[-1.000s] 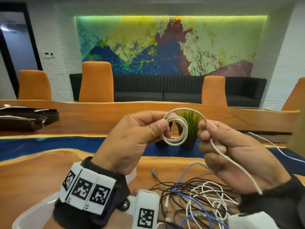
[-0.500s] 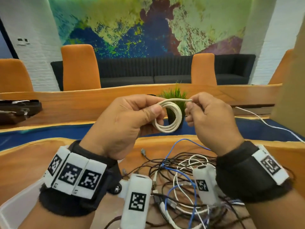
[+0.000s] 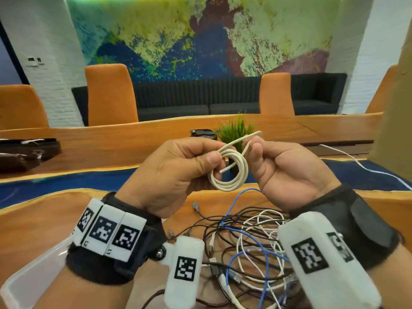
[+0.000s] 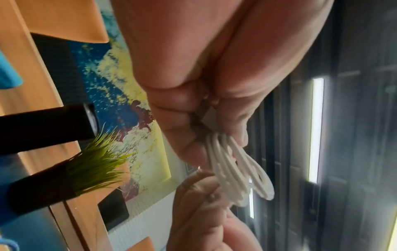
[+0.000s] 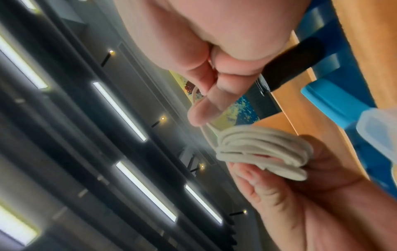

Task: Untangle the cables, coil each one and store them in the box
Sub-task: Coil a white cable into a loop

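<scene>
A cream-white cable (image 3: 231,172) is wound into a small coil held in the air above the table. My left hand (image 3: 178,170) pinches the coil's left side between thumb and fingers; the same coil (image 4: 236,169) hangs below those fingertips in the left wrist view. My right hand (image 3: 287,170) pinches the cable's free end (image 3: 247,146) beside the coil (image 5: 262,149). Below both hands lies a tangle of black, white and blue cables (image 3: 249,246) on the wooden table (image 3: 40,219). A clear plastic box (image 3: 26,279) shows at the lower left corner.
A small potted grass plant (image 3: 236,132) and a dark object (image 3: 202,132) stand behind the hands. A thin white cable (image 3: 365,168) trails off at the right. A dark case (image 3: 26,152) lies at the far left. Orange chairs (image 3: 109,94) line the far side.
The long tail of the cream cable has been wound onto the coil; only a short end is left in my right hand. Both hands dropped lower in view as the head tilted.
</scene>
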`<action>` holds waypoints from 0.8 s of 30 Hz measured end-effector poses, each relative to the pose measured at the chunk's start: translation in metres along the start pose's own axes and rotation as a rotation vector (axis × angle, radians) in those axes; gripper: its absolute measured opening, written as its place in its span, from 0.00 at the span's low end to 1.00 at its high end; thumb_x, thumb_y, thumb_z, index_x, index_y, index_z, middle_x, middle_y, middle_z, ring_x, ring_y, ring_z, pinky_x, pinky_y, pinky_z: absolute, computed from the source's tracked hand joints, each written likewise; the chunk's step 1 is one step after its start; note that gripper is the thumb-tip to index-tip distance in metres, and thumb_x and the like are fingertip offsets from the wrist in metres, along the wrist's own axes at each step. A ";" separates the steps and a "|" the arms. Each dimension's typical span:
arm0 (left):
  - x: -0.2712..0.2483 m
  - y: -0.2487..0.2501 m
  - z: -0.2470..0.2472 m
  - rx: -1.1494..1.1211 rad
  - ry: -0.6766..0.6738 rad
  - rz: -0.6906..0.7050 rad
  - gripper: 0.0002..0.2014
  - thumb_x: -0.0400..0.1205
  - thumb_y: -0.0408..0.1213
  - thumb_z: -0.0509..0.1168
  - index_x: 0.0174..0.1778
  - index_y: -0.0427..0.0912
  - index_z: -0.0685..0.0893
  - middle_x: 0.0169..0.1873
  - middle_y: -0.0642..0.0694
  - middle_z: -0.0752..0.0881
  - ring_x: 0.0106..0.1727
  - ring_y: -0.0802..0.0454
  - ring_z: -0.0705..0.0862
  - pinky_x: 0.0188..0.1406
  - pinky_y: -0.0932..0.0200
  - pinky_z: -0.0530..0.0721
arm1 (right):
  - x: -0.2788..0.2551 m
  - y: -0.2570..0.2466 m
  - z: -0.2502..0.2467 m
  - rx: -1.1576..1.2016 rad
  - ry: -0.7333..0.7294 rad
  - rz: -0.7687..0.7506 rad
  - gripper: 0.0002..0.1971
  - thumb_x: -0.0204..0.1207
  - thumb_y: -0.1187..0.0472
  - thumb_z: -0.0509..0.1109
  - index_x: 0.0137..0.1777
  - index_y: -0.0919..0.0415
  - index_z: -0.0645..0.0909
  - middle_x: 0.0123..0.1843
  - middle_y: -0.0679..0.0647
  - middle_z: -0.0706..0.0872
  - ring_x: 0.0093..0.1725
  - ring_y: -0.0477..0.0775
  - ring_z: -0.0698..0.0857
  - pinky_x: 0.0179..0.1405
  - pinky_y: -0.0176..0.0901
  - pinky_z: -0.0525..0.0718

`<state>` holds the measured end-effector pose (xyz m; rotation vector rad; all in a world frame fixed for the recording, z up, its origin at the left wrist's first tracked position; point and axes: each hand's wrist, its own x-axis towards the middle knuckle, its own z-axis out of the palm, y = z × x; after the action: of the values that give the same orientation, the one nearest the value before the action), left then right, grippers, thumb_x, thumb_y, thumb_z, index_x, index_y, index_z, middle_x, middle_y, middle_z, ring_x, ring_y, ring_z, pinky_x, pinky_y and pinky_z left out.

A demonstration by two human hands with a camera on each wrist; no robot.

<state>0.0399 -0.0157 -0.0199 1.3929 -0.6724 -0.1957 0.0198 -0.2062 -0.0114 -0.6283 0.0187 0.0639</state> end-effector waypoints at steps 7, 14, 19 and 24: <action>0.004 -0.004 -0.001 -0.138 -0.006 0.130 0.12 0.75 0.36 0.69 0.51 0.40 0.92 0.37 0.41 0.88 0.39 0.51 0.87 0.42 0.57 0.90 | 0.001 0.006 0.000 -0.009 -0.108 0.162 0.12 0.80 0.67 0.63 0.56 0.73 0.83 0.40 0.61 0.86 0.37 0.46 0.85 0.20 0.28 0.82; 0.008 -0.008 0.001 0.257 0.169 0.468 0.10 0.83 0.30 0.64 0.55 0.42 0.89 0.42 0.43 0.91 0.44 0.47 0.89 0.49 0.48 0.90 | -0.005 0.019 -0.008 -0.350 -0.469 0.184 0.14 0.70 0.48 0.76 0.50 0.57 0.86 0.48 0.54 0.79 0.43 0.51 0.75 0.36 0.44 0.74; 0.009 -0.013 0.006 0.427 0.231 0.522 0.12 0.83 0.28 0.66 0.53 0.48 0.90 0.46 0.48 0.92 0.46 0.52 0.90 0.47 0.60 0.88 | -0.009 0.023 -0.003 -0.648 -0.336 0.071 0.05 0.77 0.64 0.73 0.50 0.58 0.81 0.38 0.58 0.82 0.29 0.49 0.82 0.21 0.36 0.79; 0.009 -0.002 -0.024 0.523 0.396 0.490 0.13 0.85 0.26 0.65 0.51 0.50 0.89 0.41 0.55 0.92 0.43 0.57 0.88 0.47 0.59 0.89 | -0.008 0.002 -0.006 -1.369 -0.098 -0.492 0.08 0.82 0.60 0.67 0.47 0.53 0.89 0.23 0.45 0.77 0.21 0.42 0.70 0.20 0.29 0.66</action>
<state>0.0604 -0.0003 -0.0192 1.6455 -0.7351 0.6719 0.0122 -0.2089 -0.0174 -1.9765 -0.2987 -0.4088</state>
